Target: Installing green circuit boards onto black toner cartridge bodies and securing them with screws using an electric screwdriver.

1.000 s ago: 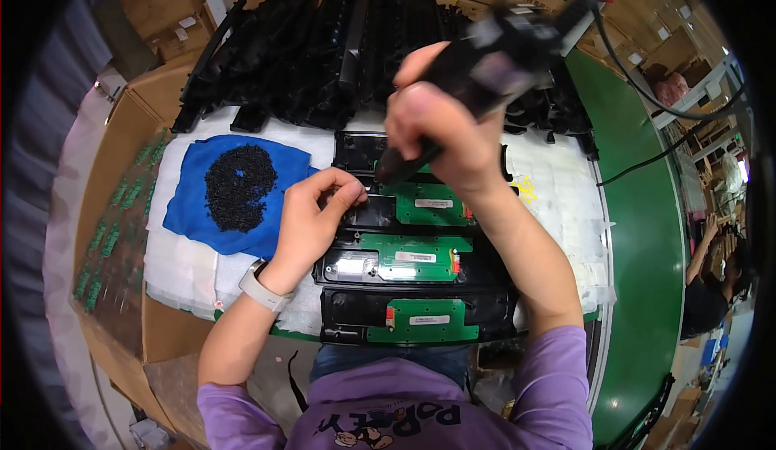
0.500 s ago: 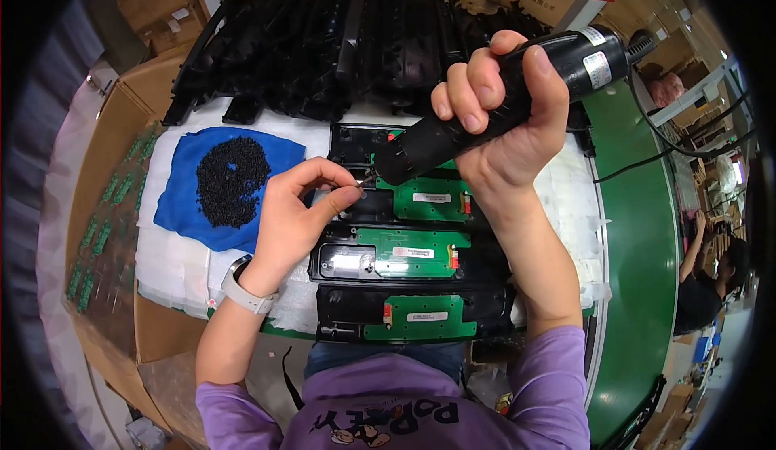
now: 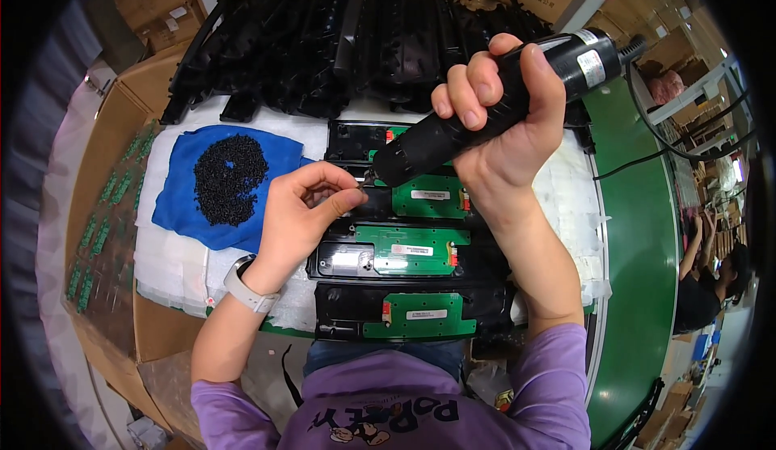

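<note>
My right hand (image 3: 517,122) grips a black electric screwdriver (image 3: 432,144) that slants down to the left. Thumb and forefinger of my left hand (image 3: 303,211) pinch a tiny piece, apparently a screw, right at the driver's bit (image 3: 370,178). Beneath lies a black plastic housing carrying a green circuit board (image 3: 420,185), partly covered by the tool and hands. Two more such boards, an upper one (image 3: 368,249) and a lower one (image 3: 453,325), sit in black housings nearer me. A heap of small black screws (image 3: 230,183) rests on a blue cloth (image 3: 174,199) to the left.
Many black plastic housings (image 3: 380,38) are stacked across the back. At far left stands an open cardboard box (image 3: 133,288) with green boards under clear plastic. A green surface (image 3: 638,288) runs along the right, crossed by the tool's cable (image 3: 634,167). Another person (image 3: 703,296) is at far right.
The screwdriver's nose has shifted very slightly left, its bit close against my left fingertips. Both hands otherwise keep their places, and the view has moved a touch.
</note>
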Motion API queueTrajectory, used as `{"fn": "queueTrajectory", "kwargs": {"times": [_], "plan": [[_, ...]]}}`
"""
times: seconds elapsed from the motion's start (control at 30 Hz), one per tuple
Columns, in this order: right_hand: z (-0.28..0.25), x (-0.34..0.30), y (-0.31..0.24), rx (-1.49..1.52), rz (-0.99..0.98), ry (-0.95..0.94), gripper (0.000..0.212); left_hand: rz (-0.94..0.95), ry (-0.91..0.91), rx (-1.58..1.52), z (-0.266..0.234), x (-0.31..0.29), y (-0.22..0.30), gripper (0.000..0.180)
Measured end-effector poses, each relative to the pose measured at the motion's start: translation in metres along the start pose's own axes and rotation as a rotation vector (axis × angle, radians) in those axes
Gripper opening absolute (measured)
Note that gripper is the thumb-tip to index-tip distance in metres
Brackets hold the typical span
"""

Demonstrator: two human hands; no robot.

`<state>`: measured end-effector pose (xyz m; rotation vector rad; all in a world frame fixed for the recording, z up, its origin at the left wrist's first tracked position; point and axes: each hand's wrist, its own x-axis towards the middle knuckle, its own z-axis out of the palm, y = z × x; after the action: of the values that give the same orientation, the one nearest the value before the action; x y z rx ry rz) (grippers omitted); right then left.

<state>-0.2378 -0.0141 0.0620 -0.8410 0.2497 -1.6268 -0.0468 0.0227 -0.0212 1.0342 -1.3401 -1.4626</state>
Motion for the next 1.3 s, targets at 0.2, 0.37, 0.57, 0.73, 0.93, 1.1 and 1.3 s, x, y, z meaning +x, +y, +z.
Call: {"fn": "queueTrajectory", "kwargs": {"times": [0.2, 0.37, 0.57, 0.73, 0.93, 1.1, 1.3], "plan": [[-0.009, 0.0, -0.009, -0.356, 0.18, -0.151, 0.02, 0.49, 0.139, 0.743, -0.006, 0.006, 0.018, 0.043], [-0.002, -0.01, -0.005, -0.632, 0.228, -0.33, 0.026, 0.25, 0.449, 1.537, -0.07, 0.007, 0.011, 0.038], [-0.002, -0.011, -0.002, -0.647, 0.209, -0.315, 0.026, 0.219, 0.453, 1.596, -0.078, 0.007, 0.014, 0.02], [-0.002, -0.012, 0.0, -0.646, 0.221, -0.302, 0.025, 0.32, 0.551, 1.484, -0.069, 0.009, 0.013, 0.009], [-0.002, -0.02, 0.004, -0.6, 0.199, -0.403, 0.025, 0.461, 0.557, 1.409, -0.065, 0.012, 0.011, 0.009], [0.003, -0.021, 0.004, -0.64, 0.186, -0.366, 0.021, 0.383, 0.468, 1.096, -0.052, 0.011, 0.015, 0.007], [0.006, -0.026, 0.005, -0.771, -0.032, -0.425, 0.02, 0.389, 0.263, 0.594, -0.034, 0.012, 0.002, 0.008]]}}
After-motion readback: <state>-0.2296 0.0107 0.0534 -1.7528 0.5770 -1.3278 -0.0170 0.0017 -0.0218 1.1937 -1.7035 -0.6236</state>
